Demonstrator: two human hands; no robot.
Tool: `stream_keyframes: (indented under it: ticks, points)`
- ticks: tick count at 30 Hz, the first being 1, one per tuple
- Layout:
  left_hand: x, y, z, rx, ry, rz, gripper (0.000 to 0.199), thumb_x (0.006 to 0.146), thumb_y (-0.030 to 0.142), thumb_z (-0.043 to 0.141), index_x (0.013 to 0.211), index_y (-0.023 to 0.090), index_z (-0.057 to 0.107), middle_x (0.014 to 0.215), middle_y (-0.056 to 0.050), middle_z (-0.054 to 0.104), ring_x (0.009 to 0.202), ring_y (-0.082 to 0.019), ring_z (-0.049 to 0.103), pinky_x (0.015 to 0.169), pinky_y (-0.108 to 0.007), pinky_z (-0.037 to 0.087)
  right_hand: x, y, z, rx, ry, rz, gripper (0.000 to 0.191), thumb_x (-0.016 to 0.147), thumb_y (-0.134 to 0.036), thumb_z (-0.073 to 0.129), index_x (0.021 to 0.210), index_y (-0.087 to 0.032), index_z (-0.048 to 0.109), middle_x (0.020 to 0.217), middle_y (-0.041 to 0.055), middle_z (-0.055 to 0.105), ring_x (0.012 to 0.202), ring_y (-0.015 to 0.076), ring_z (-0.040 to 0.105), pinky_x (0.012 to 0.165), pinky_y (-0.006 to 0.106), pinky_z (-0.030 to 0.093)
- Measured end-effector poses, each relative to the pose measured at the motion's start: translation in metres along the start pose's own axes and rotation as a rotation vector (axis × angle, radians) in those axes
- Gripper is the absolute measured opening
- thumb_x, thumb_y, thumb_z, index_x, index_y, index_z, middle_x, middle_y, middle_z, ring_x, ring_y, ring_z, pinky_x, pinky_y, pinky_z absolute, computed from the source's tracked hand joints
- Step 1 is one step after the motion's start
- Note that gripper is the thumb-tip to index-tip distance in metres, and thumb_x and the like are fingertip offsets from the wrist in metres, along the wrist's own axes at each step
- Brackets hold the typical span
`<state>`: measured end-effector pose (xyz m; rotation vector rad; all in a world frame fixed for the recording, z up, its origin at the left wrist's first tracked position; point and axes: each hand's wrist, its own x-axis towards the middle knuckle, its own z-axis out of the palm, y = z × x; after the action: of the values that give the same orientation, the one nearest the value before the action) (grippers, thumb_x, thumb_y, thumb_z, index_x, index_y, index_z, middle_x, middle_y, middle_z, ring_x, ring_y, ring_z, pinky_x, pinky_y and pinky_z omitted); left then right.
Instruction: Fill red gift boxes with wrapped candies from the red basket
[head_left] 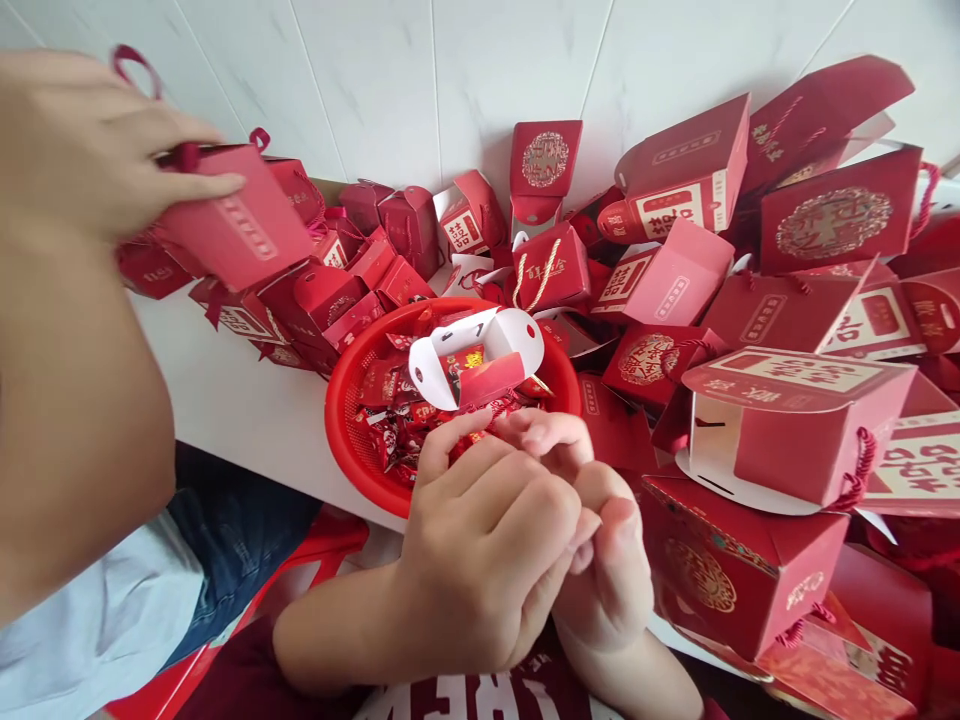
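Note:
In front of my chest, my left hand is curled with its back toward the camera. My right hand meets it, fingers bent and thumb up, and the fingertips of both press together. Whatever sits between them, if anything, is hidden. Just beyond my fingers stands a red plastic basket full of red-wrapped candies. On top of the candies rests an open gift box, its white inside facing up and a few candies showing within.
Many red gift boxes crowd the right side and back, several of them open. At left, a co-worker's hand grips a red box above more boxes. White table, pale wall and red stool surround them.

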<state>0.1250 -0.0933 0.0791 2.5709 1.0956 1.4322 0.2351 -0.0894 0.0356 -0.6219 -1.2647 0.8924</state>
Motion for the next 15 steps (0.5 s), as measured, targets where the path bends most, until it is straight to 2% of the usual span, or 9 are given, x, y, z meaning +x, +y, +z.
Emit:
stream_keyframes:
  ticks: [3,5,7,8,9,10,12,15]
  points:
    - [-0.002,-0.006,-0.004,0.007,-0.059,0.031,0.016,0.094,0.013,0.050,0.080,0.021,0.051,0.068,0.002,0.060,0.065,-0.014,0.056,0.093,-0.041,0.049,0.004,0.005,-0.004,-0.070,0.131,-0.075,0.031,0.107,-0.034,0.049,0.080,-0.023,0.060,0.110,0.0045,0.064,0.115,0.0216,0.060,0.099,0.039,0.050]
    - [0.000,-0.019,-0.015,-0.008,-0.072,0.027,0.016,0.095,0.014,0.052,0.081,0.021,0.053,0.071,0.003,0.062,0.069,-0.013,0.058,0.097,-0.040,0.049,0.005,0.010,-0.011,-0.151,0.162,-0.019,0.013,0.105,-0.028,0.056,0.097,-0.025,0.065,0.094,0.0012,0.064,0.092,0.0170,0.064,0.081,0.031,0.051]
    - [0.007,-0.040,-0.030,0.016,0.067,-0.058,0.012,0.095,0.016,0.058,0.085,0.023,0.057,0.076,0.003,0.065,0.074,-0.013,0.060,0.097,-0.039,0.050,0.004,0.014,-0.021,-0.211,0.095,0.105,0.009,0.104,-0.026,0.058,0.102,-0.025,0.067,0.072,-0.0047,0.058,0.060,0.0114,0.052,0.061,0.026,0.044]
    - [0.012,-0.053,-0.037,0.054,0.168,-0.107,0.008,0.094,0.020,0.063,0.088,0.024,0.059,0.080,0.002,0.066,0.077,-0.015,0.061,0.092,-0.037,0.051,0.003,0.016,-0.025,-0.247,0.040,0.148,0.017,0.105,-0.026,0.057,0.092,-0.024,0.067,0.063,-0.0066,0.051,0.052,0.0101,0.044,0.057,0.026,0.039]
    - [0.018,-0.068,-0.043,0.082,0.219,-0.186,0.005,0.092,0.026,0.066,0.092,0.025,0.061,0.090,0.000,0.069,0.084,-0.016,0.064,0.089,-0.037,0.053,0.002,0.018,-0.029,-0.294,-0.016,0.168,0.030,0.106,-0.027,0.055,0.078,-0.022,0.064,0.056,-0.0070,0.045,0.050,0.0098,0.039,0.056,0.026,0.037]
    - [0.024,-0.082,-0.048,0.082,0.203,-0.257,0.012,0.091,0.033,0.068,0.097,0.025,0.063,0.101,-0.003,0.070,0.091,-0.018,0.065,0.088,-0.038,0.053,0.001,0.019,-0.031,-0.349,-0.071,0.166,0.042,0.107,-0.028,0.053,0.066,-0.021,0.057,0.054,-0.0061,0.043,0.051,0.0102,0.039,0.059,0.027,0.037]
    - [0.038,-0.111,-0.048,0.083,0.031,-0.341,0.029,0.085,0.051,0.072,0.098,0.026,0.068,0.109,-0.004,0.072,0.096,-0.021,0.069,0.084,-0.040,0.054,0.001,0.020,-0.033,-0.445,-0.162,0.144,0.050,0.106,-0.029,0.055,0.058,-0.019,0.047,0.063,-0.0023,0.053,0.062,0.0120,0.049,0.067,0.028,0.039]
    - [0.055,-0.147,-0.034,0.126,-0.123,-0.371,0.039,0.077,0.070,0.069,0.082,0.031,0.072,0.082,-0.001,0.072,0.095,-0.020,0.070,0.070,-0.040,0.048,0.003,0.023,-0.032,-0.525,-0.271,0.178,0.036,0.105,-0.030,0.056,0.071,-0.020,0.054,0.086,0.0017,0.062,0.079,0.0150,0.057,0.075,0.029,0.042]
